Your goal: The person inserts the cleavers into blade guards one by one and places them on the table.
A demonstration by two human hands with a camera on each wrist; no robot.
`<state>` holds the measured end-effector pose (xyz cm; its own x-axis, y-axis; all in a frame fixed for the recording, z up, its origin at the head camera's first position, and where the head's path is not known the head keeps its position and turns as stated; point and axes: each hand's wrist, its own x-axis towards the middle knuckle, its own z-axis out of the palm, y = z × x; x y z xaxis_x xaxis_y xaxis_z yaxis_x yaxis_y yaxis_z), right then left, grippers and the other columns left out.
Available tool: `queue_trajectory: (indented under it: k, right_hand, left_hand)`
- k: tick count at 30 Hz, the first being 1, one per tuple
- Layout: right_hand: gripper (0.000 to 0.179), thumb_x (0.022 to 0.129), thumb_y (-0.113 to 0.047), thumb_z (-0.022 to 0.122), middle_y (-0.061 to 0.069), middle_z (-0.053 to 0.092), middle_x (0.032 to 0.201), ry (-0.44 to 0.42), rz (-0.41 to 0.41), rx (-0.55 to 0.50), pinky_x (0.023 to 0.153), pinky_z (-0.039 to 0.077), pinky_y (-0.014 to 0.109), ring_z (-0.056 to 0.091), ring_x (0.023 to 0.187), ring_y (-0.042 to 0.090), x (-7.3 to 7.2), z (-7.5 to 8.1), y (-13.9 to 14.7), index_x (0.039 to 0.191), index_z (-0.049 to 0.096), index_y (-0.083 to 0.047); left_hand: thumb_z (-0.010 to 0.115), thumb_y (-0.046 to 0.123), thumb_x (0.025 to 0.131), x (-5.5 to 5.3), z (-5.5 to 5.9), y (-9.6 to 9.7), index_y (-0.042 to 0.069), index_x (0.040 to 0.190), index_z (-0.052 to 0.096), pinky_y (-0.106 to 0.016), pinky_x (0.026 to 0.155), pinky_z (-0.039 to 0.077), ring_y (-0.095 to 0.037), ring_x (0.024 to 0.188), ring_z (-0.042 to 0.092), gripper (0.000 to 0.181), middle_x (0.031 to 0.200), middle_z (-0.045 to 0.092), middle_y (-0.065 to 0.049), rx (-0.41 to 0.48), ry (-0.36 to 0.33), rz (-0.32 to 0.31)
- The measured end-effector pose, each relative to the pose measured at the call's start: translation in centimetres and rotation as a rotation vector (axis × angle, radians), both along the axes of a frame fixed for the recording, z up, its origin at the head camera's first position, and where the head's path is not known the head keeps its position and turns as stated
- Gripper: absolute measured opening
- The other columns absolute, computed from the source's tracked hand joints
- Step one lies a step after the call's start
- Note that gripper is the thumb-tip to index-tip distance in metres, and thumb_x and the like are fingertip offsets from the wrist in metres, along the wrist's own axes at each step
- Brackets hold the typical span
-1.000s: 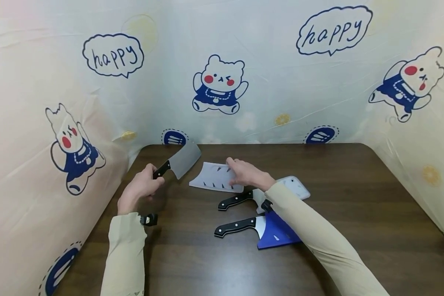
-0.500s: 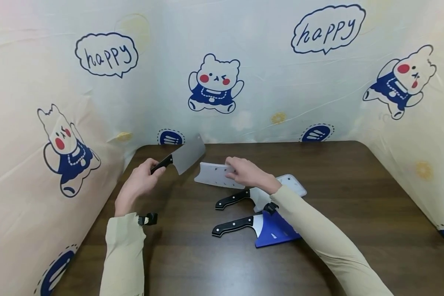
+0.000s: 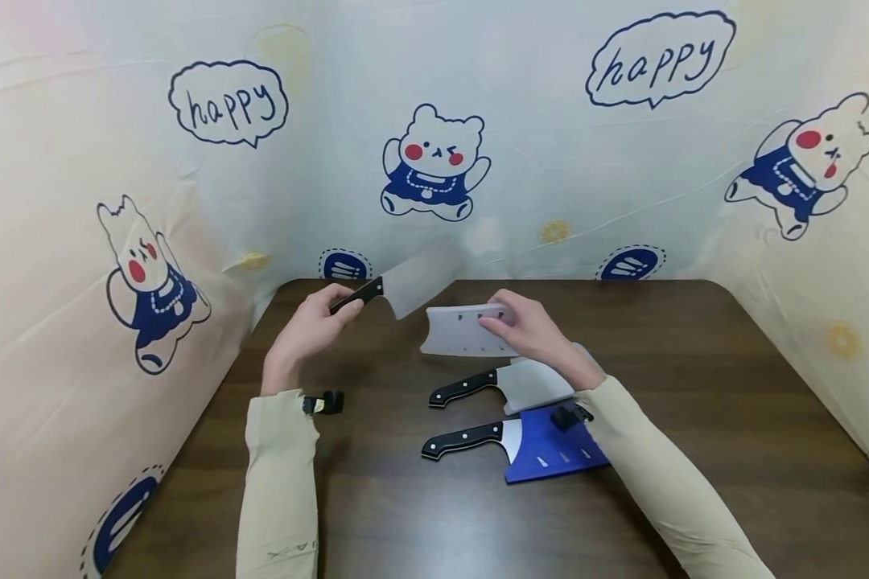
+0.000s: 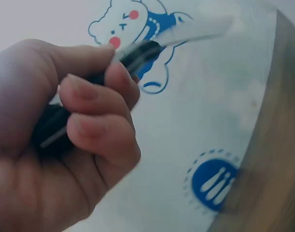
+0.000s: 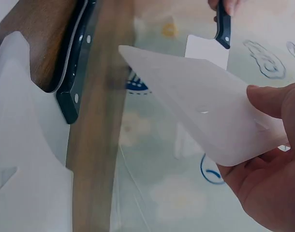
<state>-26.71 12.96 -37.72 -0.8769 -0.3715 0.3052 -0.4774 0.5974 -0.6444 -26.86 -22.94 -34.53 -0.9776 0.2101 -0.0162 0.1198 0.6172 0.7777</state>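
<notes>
My left hand [image 3: 311, 326] grips the black handle of a cleaver [image 3: 422, 281], its broad bare blade raised and pointing right toward the back wall. In the left wrist view the fingers curl round that handle [image 4: 53, 128]. My right hand [image 3: 532, 328] pinches a white blade cover [image 3: 463, 331] with small slots, thumb on one face and fingers beneath, as the right wrist view shows. Cover and cleaver are held up apart from each other, the cover lower and to the right of the blade.
Below the right hand lies a second cleaver [image 3: 463, 388] in a white cover [image 3: 543, 382]. Nearer the front, a third cleaver [image 3: 463, 441] sits in a blue cover [image 3: 558, 446]. A printed cloth hangs behind the brown table [image 3: 376, 498].
My left hand has lifted the cleaver and moved it up and right. The right hand has raised the white blade cover off the table, tilting it and shifting slightly right.
</notes>
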Motion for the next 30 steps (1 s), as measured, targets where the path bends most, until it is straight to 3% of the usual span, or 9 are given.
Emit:
queue_trajectory:
  k: [5, 10, 15, 21, 26, 30]
  right_hand:
    - [0.020, 0.098, -0.028, 0.061, 0.014, 0.066, 0.114, -0.024, -0.060, -0.116, 0.077, 0.058, 0.050, 0.068, 0.100, 0.032, 1.1, 0.6, 2.4, 0.111, 0.055, -0.013]
    - [0.023, 0.098, -0.029, 0.060, 0.017, 0.064, 0.120, -0.022, -0.090, -0.181, 0.077, 0.057, 0.054, 0.067, 0.103, 0.037, 1.8, 1.1, 4.7, 0.113, 0.055, -0.012]
    - [0.028, 0.098, -0.031, 0.059, 0.019, 0.061, 0.122, -0.057, -0.130, -0.245, 0.077, 0.057, 0.055, 0.065, 0.104, 0.039, 2.1, 1.1, 6.3, 0.116, 0.055, -0.010]
    - [0.035, 0.098, -0.034, 0.059, 0.018, 0.059, 0.121, -0.112, -0.165, -0.341, 0.074, 0.057, 0.042, 0.063, 0.102, 0.031, 2.1, 1.4, 7.5, 0.118, 0.052, -0.007]
    - [0.029, 0.098, -0.029, 0.060, 0.003, 0.058, 0.112, -0.046, -0.213, -0.447, 0.071, 0.055, 0.031, 0.061, 0.098, 0.017, 2.2, 1.9, 9.0, 0.115, 0.053, -0.006]
    - [0.021, 0.097, -0.023, 0.062, -0.004, 0.056, 0.107, 0.024, -0.262, -0.563, 0.068, 0.054, 0.024, 0.059, 0.094, 0.011, 2.3, 2.3, 10.3, 0.114, 0.057, -0.012]
  left_hand:
    - [0.057, 0.042, 0.098, -1.0, -0.4, 0.8, 0.015, 0.126, 0.052, -0.029, 0.043, 0.035, -0.017, 0.048, 0.042, 0.039, 0.073, 0.053, -0.006, 0.163, -0.019, -0.071]
    - [0.059, 0.042, 0.097, -1.6, -0.6, 0.3, 0.016, 0.126, 0.055, -0.028, 0.047, 0.038, -0.020, 0.054, 0.046, 0.039, 0.075, 0.055, -0.005, 0.184, -0.029, -0.073]
    - [0.063, 0.043, 0.094, -2.4, -1.6, -0.2, 0.015, 0.123, 0.059, -0.027, 0.048, 0.038, -0.021, 0.055, 0.046, 0.041, 0.075, 0.055, -0.009, 0.240, -0.050, -0.056]
    - [0.065, 0.037, 0.094, -2.2, -2.3, -0.3, 0.009, 0.114, 0.063, -0.031, 0.051, 0.039, -0.022, 0.056, 0.045, 0.035, 0.072, 0.054, -0.007, 0.371, -0.146, -0.042]
    - [0.062, 0.032, 0.096, -1.6, -2.8, -1.0, 0.008, 0.112, 0.063, -0.026, 0.045, 0.037, -0.014, 0.049, 0.042, 0.029, 0.068, 0.052, -0.001, 0.483, -0.148, -0.106]
    - [0.060, 0.027, 0.098, -1.8, -3.5, -1.7, 0.008, 0.113, 0.065, -0.024, 0.042, 0.035, -0.012, 0.046, 0.039, 0.024, 0.065, 0.050, 0.000, 0.562, -0.137, -0.138]
